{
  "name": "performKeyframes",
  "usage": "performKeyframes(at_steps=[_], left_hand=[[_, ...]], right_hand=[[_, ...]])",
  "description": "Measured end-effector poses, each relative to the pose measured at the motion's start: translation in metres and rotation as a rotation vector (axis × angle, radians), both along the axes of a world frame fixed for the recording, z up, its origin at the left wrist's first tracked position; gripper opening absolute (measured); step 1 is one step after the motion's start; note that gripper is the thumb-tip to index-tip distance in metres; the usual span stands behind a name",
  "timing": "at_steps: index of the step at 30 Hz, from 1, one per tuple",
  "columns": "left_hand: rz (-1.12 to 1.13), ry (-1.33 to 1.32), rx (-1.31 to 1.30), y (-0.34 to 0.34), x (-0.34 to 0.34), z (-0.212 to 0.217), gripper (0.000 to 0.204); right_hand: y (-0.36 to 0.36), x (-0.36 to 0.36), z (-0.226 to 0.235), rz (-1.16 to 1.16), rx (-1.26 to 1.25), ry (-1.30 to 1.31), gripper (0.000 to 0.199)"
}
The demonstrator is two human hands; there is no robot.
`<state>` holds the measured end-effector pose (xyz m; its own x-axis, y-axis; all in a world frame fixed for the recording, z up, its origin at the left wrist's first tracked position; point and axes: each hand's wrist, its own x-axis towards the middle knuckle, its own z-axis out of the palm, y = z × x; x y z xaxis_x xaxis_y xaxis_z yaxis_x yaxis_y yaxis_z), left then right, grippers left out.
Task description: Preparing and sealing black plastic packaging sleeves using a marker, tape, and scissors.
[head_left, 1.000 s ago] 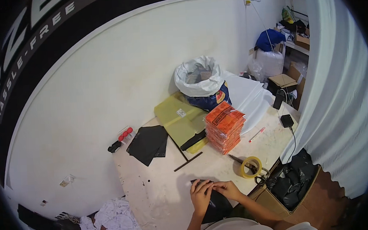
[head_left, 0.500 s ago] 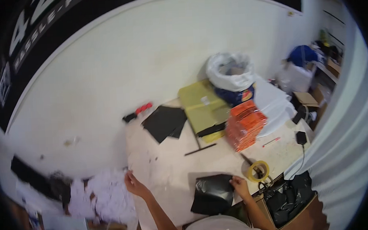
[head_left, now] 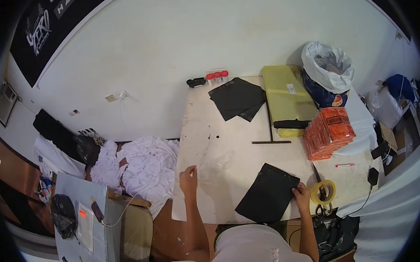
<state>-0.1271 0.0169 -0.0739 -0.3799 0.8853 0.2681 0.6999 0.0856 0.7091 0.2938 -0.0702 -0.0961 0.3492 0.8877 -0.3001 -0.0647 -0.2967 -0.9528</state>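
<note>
I had my right hand [head_left: 301,195] down at the near right part of the table [head_left: 220,144], fingers pinching the right edge of a flat black bag [head_left: 268,200] that lay tilted on the tabletop. Just beside that hand, to its right, sat a roll of yellow tape [head_left: 323,192], with scissors [head_left: 322,209] touching the roll at the table's near edge.

My left hand [head_left: 188,176] rested at the table's left edge, well apart from the bag; its fingers were curled loosely, and I could not tell whether they gripped anything.

Farther back lay a pile of black bags [head_left: 237,98], a yellow package [head_left: 286,97] and a stack of orange packets [head_left: 329,133]. A long black ruler [head_left: 271,142] lay between the pile and the bag I held. 3 red-capped jars [head_left: 217,76] stood by the wall. White cloth [head_left: 140,165] was heaped on the floor to the left of the table.
</note>
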Motion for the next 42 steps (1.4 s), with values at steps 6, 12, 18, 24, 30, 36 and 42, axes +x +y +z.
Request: performKeyframes(at_steps=[6, 12, 18, 24, 30, 36, 42], left_hand=[[0.277, 0.431, -0.004, 0.013, 0.032, -0.008, 0.023], [-0.302, -0.137, 0.060, 0.024, 0.112, 0.015, 0.024], [-0.499, -0.745, -0.454, 0.022, 0.170, -0.028, 0.039], [-0.514, -1.041, -0.521, 0.036, 0.188, -0.016, 0.046], [-0.531, -0.964, -0.627, 0.058, 0.177, -0.020, 0.048], [-0.616, -0.887, -0.614, 0.063, 0.167, -0.024, 0.043], [-0.666, -0.750, -0.629, 0.067, 0.152, -0.026, 0.038]], right_hand=[[0.009, 0.012, -0.009, 0.079, 0.111, -0.251, 0.010], [0.020, 0.009, 0.001, -0.074, -0.084, 0.395, 0.025], [0.034, 0.000, -0.001, -0.004, -0.026, 0.384, 0.033], [0.042, 0.007, -0.006, 0.119, 0.121, 0.297, 0.035], [0.059, 0.015, -0.008, 0.221, 0.187, 0.200, 0.037], [0.059, 0.011, -0.008, 0.190, 0.159, 0.190, 0.032], [0.069, -0.006, -0.029, 0.139, 0.286, 0.118, 0.022]])
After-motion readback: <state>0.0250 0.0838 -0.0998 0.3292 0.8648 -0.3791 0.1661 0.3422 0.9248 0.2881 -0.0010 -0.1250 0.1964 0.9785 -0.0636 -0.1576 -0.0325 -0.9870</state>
